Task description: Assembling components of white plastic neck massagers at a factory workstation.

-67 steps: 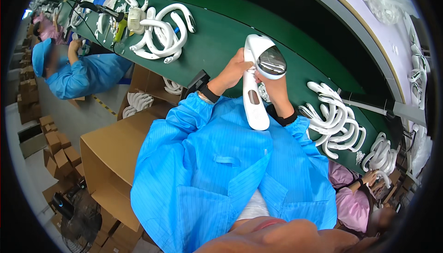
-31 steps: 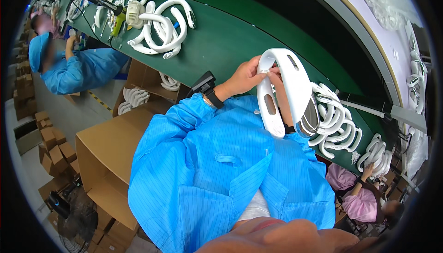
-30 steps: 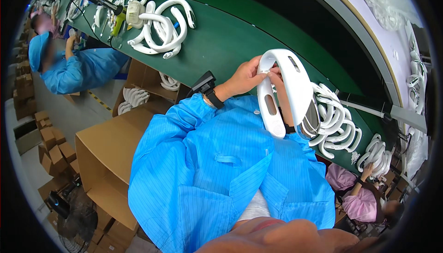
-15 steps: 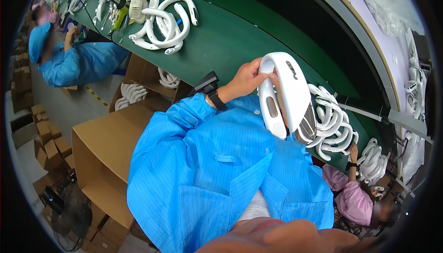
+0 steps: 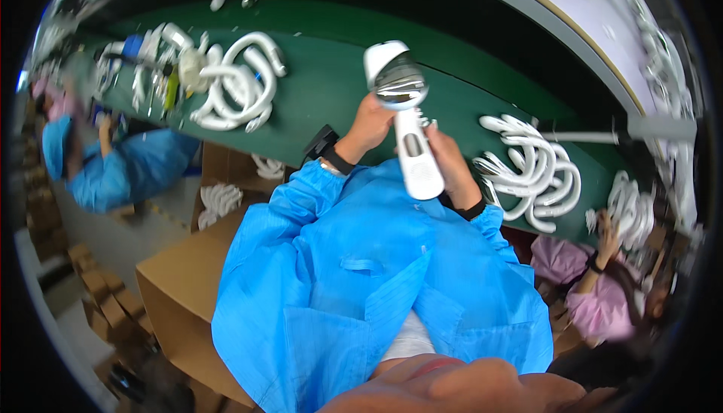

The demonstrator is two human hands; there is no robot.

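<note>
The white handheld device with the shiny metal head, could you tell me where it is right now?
In the head view, the white handheld device is at upper centre above the green conveyor belt, held between the left hand and the right hand.

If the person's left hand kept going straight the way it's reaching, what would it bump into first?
The left hand already grips the white handheld device with a shiny chrome head. Beyond that, probably only the bare green conveyor belt, though depth is hard to judge.
</note>
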